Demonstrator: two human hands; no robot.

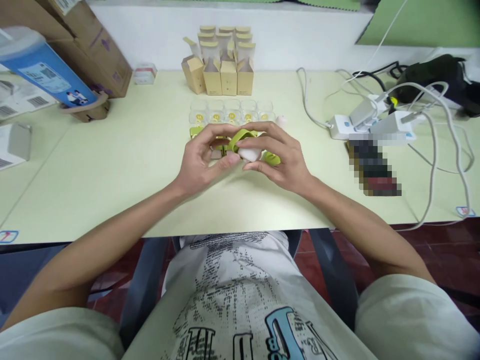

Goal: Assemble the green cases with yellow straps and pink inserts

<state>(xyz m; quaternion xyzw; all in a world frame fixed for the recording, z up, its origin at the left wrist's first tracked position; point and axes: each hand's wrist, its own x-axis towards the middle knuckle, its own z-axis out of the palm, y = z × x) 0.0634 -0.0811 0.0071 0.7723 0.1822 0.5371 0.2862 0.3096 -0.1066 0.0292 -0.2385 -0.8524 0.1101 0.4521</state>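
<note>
My right hand pinches a small white rounded piece between thumb and fingers. A lime-green strap loops up from that piece. On the other side, my left hand curls its fingers round the strap, with its thumb beside the white piece. Its exact grip is partly hidden by the fingers. More green and white parts lie behind both hands, among them a green end under my right fingers. Clear plastic containers with yellow smiley stickers stand in rows just beyond.
Open cardboard boxes stand by the wall. To the left are a blue cylinder, a big carton and a small box. Power strips, white cables and a pixelated dark object lie to the right.
</note>
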